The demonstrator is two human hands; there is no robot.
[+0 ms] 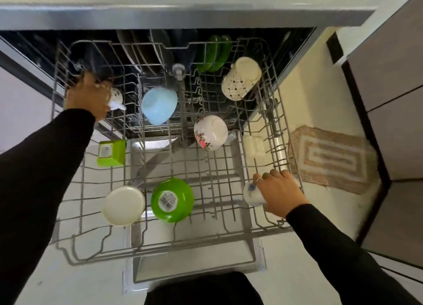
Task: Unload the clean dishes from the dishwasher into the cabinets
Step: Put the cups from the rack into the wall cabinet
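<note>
Both hands are in the pulled-out upper rack (68, 243) at once. The left hand (88, 97) curls round a white cup (115, 100) at the rack's far left edge; the right hand (278, 193) closes over a blue-patterned cup (250, 193) near its front right corner. Lifting two together risks a handle snagging a tine — or a wet cup slipping onto the rack.

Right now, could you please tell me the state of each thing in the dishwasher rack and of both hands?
Upper rack: pulled out.
Left hand: gripping a white cup at the rack's far left.
Right hand: gripping a white cup with blue print.
Light blue bowl: upside down.
Floral bowl: upside down.
Green bowl: upside down, barcode sticker showing.
Cream bowl: upside down.
Patterned mug: lying tilted, base up.
Green container: on its side.
</note>
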